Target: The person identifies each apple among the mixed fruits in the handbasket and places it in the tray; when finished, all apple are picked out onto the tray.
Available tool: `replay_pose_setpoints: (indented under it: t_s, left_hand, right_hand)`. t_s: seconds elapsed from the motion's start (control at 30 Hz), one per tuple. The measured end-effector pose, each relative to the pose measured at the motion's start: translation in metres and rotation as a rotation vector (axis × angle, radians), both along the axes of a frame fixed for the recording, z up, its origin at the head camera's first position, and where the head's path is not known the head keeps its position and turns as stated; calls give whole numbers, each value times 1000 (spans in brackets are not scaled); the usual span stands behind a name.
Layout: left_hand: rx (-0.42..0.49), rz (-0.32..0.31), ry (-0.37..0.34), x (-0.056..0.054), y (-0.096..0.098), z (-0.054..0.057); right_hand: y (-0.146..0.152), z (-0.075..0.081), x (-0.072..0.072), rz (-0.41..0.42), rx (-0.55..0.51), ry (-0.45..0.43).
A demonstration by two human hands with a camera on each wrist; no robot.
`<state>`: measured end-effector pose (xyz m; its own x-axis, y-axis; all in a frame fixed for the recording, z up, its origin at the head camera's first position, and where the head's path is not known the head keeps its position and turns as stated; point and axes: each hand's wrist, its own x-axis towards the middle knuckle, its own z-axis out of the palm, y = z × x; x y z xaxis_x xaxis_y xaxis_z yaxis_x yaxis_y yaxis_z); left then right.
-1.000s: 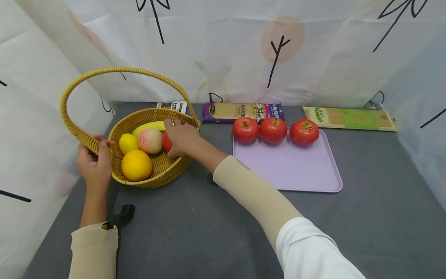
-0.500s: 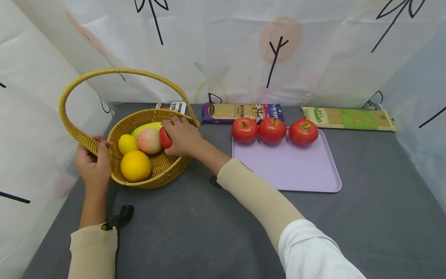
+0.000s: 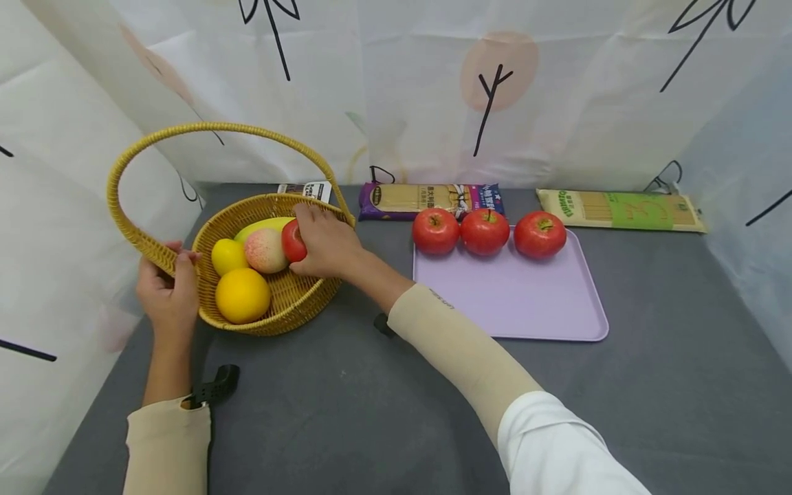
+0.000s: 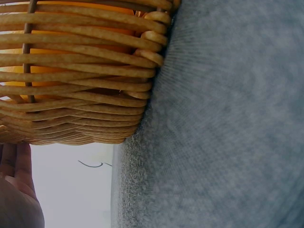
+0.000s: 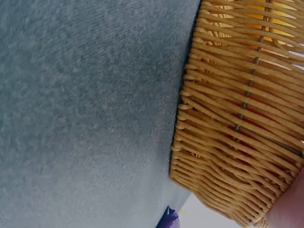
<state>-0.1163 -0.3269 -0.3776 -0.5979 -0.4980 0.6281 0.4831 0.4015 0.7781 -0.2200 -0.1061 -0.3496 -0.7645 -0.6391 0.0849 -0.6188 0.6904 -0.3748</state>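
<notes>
In the head view a yellow wicker basket (image 3: 291,314) with a tall hoop handle (image 3: 223,126) stands at the left. My left hand (image 3: 168,290) holds it at the rim where the handle's left foot joins. Inside the basket, my right hand (image 3: 329,242) grips a red apple (image 3: 293,242) against the right side, its fingers partly covering the fruit. Left of the apple lie a pink-and-cream peach (image 3: 266,250), a yellow lemon (image 3: 229,256), an orange (image 3: 243,295) and part of a banana (image 3: 262,227). In the wrist views, the basket's woven wall (image 5: 237,114) rises from the grey cloth.
A lilac tray (image 3: 513,309) right of the basket has three red apples (image 3: 485,232) along its back edge. Behind are a purple noodle packet (image 3: 427,199) and a green-and-yellow noodle packet (image 3: 625,210). A patterned white curtain (image 3: 421,89) closes off the back.
My right hand has shifted slightly in the basket, and more of the red apple shows beside the peach. The left hand keeps its hold on the basket.
</notes>
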Motion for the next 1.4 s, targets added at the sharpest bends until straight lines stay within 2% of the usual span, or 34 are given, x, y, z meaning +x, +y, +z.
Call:
replay_pose_setpoints:
  t_s: [0.2, 0.3, 0.43, 0.6, 0.87, 1.1, 1.23, 1.4]
  left_hand:
    - [1, 1, -2, 1, 0, 3]
    - [-11, 7, -7, 2, 1, 3]
    - [-4, 13, -9, 2, 1, 2]
    - [4, 8, -5, 3, -1, 1]
    - [2, 6, 2, 1, 0, 0]
    - [21, -24, 21, -1, 1, -1]
    - [38, -20, 15, 0, 1, -2]
    - [13, 9, -3, -2, -4, -5]
  right_hand:
    - [3, 0, 1, 2, -154, -3]
    - [5, -2, 1, 24, -208, 23]
    - [7, -4, 1, 64, -207, 54]
    - [8, -4, 2, 104, -202, 30]
    - [12, -4, 2, 98, -278, -47]
    - [25, -5, 0, 119, -369, -36]
    - [34, -4, 5, 124, -421, -30]
    - [43, 0, 16, 160, -483, -25]
